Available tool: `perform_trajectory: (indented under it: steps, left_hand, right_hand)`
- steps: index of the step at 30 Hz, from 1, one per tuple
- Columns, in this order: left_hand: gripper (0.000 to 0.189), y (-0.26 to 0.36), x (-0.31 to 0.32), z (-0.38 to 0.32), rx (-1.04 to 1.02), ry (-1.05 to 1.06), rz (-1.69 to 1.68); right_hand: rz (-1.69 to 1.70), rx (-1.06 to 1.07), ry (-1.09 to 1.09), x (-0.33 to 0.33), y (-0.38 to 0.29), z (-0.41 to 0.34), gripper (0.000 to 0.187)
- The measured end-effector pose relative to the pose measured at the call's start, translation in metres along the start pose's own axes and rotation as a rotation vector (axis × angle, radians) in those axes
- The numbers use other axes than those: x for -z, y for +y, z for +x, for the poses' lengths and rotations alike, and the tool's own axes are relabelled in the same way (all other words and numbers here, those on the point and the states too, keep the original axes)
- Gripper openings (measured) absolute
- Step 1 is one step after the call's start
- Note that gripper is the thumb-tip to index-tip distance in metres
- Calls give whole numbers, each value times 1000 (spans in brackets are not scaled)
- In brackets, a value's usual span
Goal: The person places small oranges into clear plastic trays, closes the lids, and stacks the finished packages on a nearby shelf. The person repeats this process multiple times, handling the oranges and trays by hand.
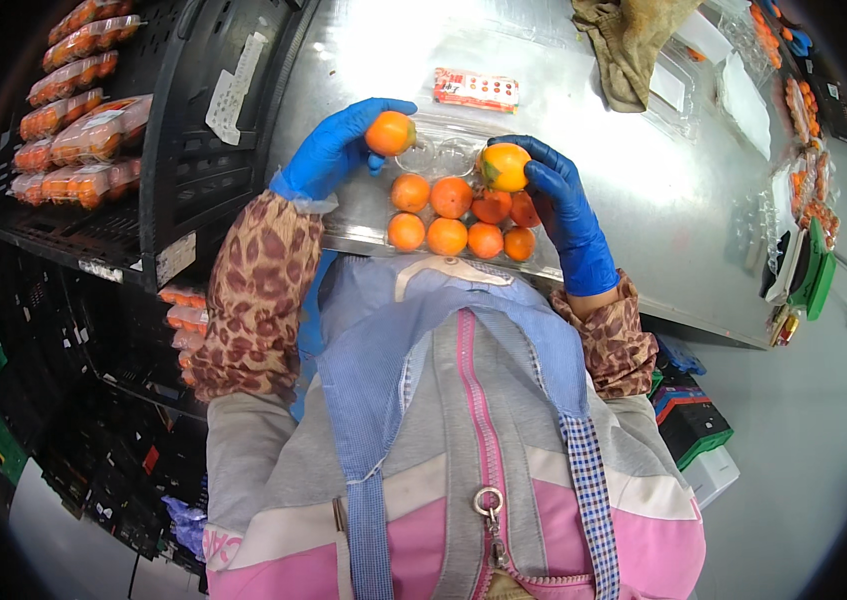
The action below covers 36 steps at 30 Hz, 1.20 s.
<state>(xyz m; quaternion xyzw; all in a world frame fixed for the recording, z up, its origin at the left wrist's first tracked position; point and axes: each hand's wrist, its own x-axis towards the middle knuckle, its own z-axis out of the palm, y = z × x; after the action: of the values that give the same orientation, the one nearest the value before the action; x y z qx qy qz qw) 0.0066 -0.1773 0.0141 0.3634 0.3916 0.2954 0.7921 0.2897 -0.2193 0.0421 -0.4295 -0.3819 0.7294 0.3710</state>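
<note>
My left hand (344, 142), in a blue glove, holds an orange persimmon (390, 133) above the left end of a clear plastic tray (447, 154). Gripped by my right hand (562, 195), also blue-gloved, is a yellower persimmon (504, 167) with a greenish patch, over the tray's right side. Several round persimmons (446, 235) sit in the two rows nearest my body. In the far row, bare round hollows show between my hands; the raised fruits hide part of that row. A red and white printed label strip (476, 90) lies just beyond the tray.
Black crates (168, 142) at the left hold stacked clear packs of persimmons (97, 131). The metal table (663, 217) bears a brown cloth (622, 49) at the far side. More persimmon packs (813, 187) and a green plastic object (819, 270) line the right edge.
</note>
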Motion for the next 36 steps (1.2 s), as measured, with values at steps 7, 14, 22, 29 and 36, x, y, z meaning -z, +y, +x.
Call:
perform_trajectory:
  steps: [7, 14, 22, 29, 36]
  left_hand:
    - [55, -14, -49, -23, 105, 153, -315]
    - [61, -9, -91, -35, 332, 41, -269]
    - [53, -9, -102, -34, 232, 61, -231]
    - [53, -30, -97, -31, 264, 31, -385]
    - [50, -33, -96, -33, 268, 14, -420]
  right_hand:
    - [103, -43, -45, -12, 8, -1, 48]
    - [-118, 15, -90, -19, 3, -6, 52]
    - [-415, 225, -155, -23, -1, -4, 45]
    - [-459, 283, -45, -39, 11, -3, 33]
    - [-163, 137, -54, -32, 10, -4, 33]
